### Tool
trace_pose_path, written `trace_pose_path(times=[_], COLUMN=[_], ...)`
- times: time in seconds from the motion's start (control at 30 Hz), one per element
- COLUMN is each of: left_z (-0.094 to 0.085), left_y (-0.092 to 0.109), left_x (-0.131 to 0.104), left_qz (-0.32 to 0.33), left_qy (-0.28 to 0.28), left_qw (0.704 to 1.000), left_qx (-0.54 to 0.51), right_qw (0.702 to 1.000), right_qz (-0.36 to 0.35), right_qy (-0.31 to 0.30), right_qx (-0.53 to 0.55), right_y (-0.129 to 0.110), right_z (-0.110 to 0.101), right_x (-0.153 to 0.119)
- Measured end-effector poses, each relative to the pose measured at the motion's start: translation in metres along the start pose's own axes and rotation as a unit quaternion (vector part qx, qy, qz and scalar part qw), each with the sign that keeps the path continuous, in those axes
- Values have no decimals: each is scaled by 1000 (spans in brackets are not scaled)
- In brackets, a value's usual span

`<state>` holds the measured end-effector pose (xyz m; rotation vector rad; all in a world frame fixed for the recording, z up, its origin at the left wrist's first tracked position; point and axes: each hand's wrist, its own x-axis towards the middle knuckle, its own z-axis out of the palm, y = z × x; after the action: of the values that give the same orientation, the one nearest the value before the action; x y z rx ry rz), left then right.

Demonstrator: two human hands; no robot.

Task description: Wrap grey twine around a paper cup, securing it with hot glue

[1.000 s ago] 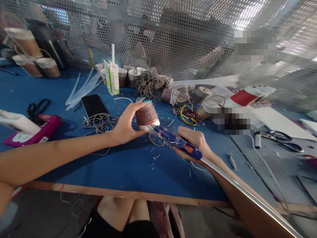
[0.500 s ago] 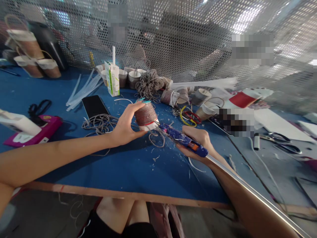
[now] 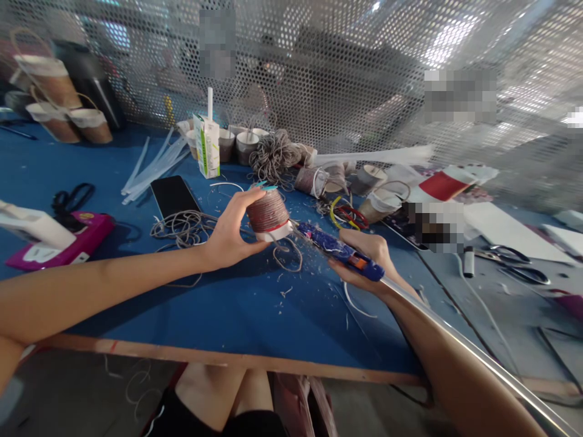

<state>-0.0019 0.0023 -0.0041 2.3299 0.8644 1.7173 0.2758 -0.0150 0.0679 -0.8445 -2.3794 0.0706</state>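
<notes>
Clearly, two hands are at work over one blue tabletop (image 3: 282, 321), and each holds one thing. One cord-wrapped cup (image 3: 268, 212) sits tilted in the left hand (image 3: 228, 233), pinched between the thumb at its white end and the fingers across the other (at least two teal nails show). One blue hot glue gun (image 3: 339, 247), with one long clear glue stick (image 3: 460, 340) running out behind, is gripped by the right hand (image 3: 371, 255); its fingers are mostly hidden, so I cannot tell whether they press the trigger. The nozzle points at the cup's white end; contact is unclear. Nearby lie one smartphone (image 3: 174, 195) and one drink carton (image 3: 207, 145).
</notes>
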Motion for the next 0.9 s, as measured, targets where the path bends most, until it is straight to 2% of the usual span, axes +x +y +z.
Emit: trace_pose_path(times=[0.23,0.43,0.57,0.63,0.7,0.8,0.87,0.9], left_z=[0,0,0,0,2,4,5,5], left_y=[0,1,0,-1,-2,-4,-4,-4], left_x=[0,1,0,-1,-1,-3,-3,-3], left_qz=[11,20,23,22,18,9,3,3], left_qy=[5,19,22,29,36,47,52,54], left_qw=[1000,999,999,999,999,998,997,996], left_qx=[5,16,7,-6,-21,-46,-65,-74], right_qw=[999,998,985,982,989,998,983,968], right_qz=[15,-10,53,75,68,50,55,48], right_qy=[-25,-40,-102,-127,-105,-8,24,13], right_qx=[-24,-55,-126,-121,-81,32,171,245], right_y=[2,29,48,53,55,49,38,30], right_z=[-3,-6,-18,-23,-23,-11,5,13], right_x=[1,0,0,1,3,2,-1,-3])
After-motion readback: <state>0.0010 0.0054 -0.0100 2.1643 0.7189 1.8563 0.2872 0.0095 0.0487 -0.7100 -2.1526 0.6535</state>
